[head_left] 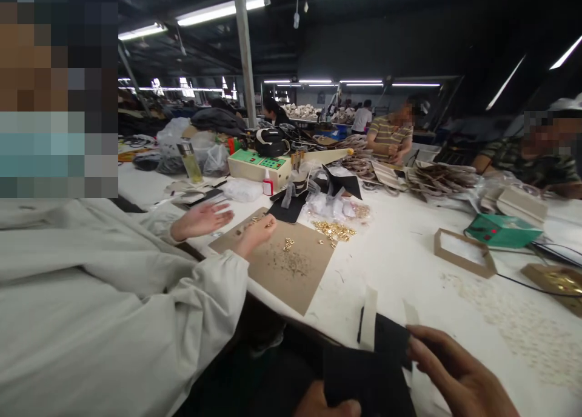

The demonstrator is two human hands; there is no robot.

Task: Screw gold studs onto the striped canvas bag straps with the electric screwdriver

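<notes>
At the bottom edge, my left hand (330, 403) holds a flat black piece (364, 377), its thumb lying over the lower edge. Just beyond it is a second black piece (391, 339) with pale tape strips (370, 320) standing up from it. My right hand (459, 374) has its fingers and thumb closed on the right edge of this second piece. Whether the two black parts are joined cannot be made out.
A co-worker's hands (257, 232) are over a brown board (313, 290) with small gold rings. Gold fittings (334, 230) lie beyond it. A cardboard tray (464, 253), a green box (504, 230) and scattered pale bits (513, 326) are on the white table (386, 253).
</notes>
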